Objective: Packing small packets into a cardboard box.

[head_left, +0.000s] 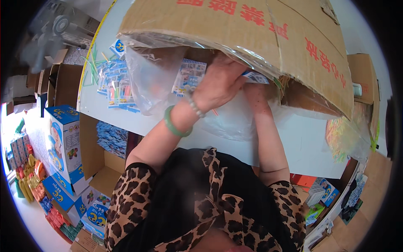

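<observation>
Holding the left hand and right hand at the mouth of a cardboard carton; hiding the fingertips, thus leaving either grip impossible to tell. Showing 2 striped packets there, near the hands. Possibly risking a dropped packet by snagging on the crumpled plastic liner. Using a white table, bearing a packet pile at left; including blue-and-white boxes beyond, on the left.
</observation>
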`<move>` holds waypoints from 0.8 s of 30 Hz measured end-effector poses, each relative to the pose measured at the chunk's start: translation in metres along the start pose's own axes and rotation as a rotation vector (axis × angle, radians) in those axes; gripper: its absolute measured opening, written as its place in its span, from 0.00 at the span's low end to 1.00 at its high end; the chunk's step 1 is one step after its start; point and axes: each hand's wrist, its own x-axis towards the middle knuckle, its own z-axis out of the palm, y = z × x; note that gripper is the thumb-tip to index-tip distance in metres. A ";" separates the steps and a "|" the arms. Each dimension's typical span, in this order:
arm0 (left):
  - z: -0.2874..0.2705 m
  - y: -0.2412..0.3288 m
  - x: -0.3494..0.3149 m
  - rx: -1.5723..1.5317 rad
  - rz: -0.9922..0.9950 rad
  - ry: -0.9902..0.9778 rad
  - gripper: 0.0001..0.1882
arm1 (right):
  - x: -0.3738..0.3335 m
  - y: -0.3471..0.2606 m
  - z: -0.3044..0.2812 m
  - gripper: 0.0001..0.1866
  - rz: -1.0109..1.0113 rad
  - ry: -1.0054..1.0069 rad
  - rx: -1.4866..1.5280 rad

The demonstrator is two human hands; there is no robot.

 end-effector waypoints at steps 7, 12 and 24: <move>0.046 0.002 0.001 -0.196 -0.105 0.003 0.19 | -0.032 0.082 0.050 0.16 0.294 0.152 0.632; 0.021 -0.008 -0.019 -0.567 -0.456 0.218 0.13 | 0.001 0.029 0.004 0.14 0.402 -0.231 0.254; -0.001 -0.001 -0.024 -0.662 -0.611 0.252 0.04 | -0.007 0.044 0.026 0.15 -0.003 -0.004 -0.257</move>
